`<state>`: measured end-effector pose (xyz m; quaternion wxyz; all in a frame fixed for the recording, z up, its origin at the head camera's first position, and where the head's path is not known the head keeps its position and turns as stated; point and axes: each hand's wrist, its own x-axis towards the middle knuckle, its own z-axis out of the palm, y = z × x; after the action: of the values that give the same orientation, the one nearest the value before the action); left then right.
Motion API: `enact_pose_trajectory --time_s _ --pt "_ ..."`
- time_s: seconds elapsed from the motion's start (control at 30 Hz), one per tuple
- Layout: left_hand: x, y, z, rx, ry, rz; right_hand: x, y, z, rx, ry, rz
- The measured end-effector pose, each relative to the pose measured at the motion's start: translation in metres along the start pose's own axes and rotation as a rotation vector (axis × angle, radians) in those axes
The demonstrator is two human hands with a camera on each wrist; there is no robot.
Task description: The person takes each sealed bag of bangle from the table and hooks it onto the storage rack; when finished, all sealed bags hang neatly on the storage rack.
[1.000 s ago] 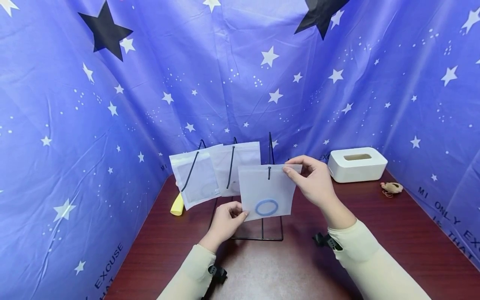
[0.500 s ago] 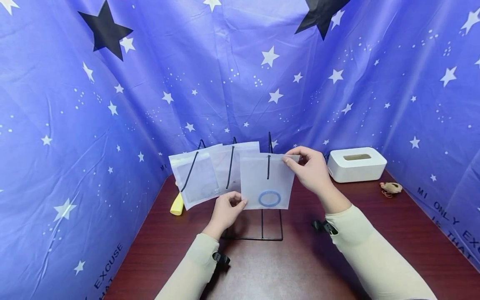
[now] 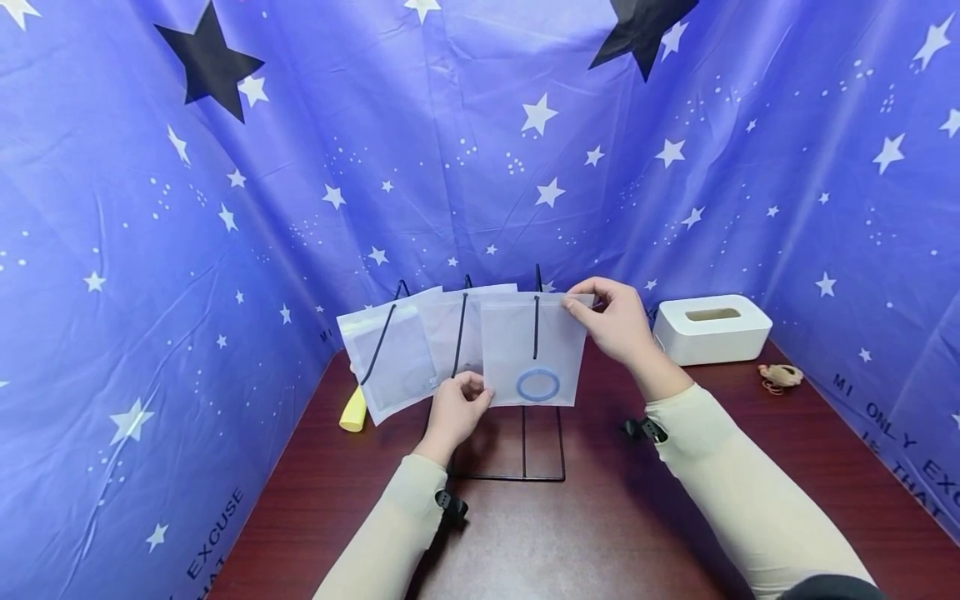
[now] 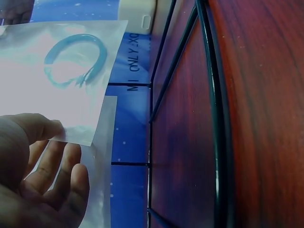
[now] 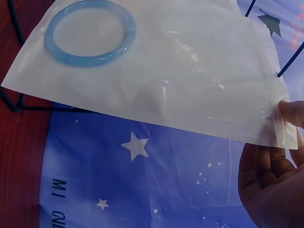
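A translucent zip bag (image 3: 510, 350) with a blue ring (image 3: 537, 385) inside hangs on the right prong (image 3: 536, 333) of a black wire rack (image 3: 510, 478). My right hand (image 3: 618, 321) pinches its top right corner between thumb and fingers. At the lower left corner, my left hand (image 3: 455, 415) pinches the bag's edge; the left wrist view shows the thumb on top of the film and the other fingers behind. Two similar bags, a left one (image 3: 390, 354) and a middle one (image 3: 444, 321), hang on the other prongs, the middle one partly hidden.
A white tissue box (image 3: 712, 329) stands at the back right of the dark red table (image 3: 540, 542), near a small beige object with a cord (image 3: 780, 377). A yellow object (image 3: 354, 412) lies behind the left bag. Blue star-patterned cloth (image 3: 450, 167) surrounds the table.
Both hands have moved up and away with the right bag, which slid farther back along its prong. The blue ring rose with it. The other two bags stayed nearly still.
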<state>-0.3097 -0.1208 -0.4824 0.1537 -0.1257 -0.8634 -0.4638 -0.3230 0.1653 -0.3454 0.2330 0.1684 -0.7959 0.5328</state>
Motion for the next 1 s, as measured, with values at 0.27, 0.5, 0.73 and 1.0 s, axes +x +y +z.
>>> enact_pose_trajectory --time_s 0.27,0.5,0.73,1.0 --pt "0.008 0.001 0.004 0.094 0.043 -0.013 0.01 0.005 -0.002 -0.031 0.0 0.001" --pt "0.012 0.002 0.006 0.095 0.057 -0.019 0.018 0.01 -0.001 -0.055 0.01 -0.008" --pt "0.017 0.005 0.007 0.118 0.044 -0.047 0.023 0.011 -0.001 -0.089 0.019 0.011" --pt "0.018 0.007 0.009 0.129 0.058 -0.063 0.026 0.013 -0.001 -0.091 0.017 0.006"
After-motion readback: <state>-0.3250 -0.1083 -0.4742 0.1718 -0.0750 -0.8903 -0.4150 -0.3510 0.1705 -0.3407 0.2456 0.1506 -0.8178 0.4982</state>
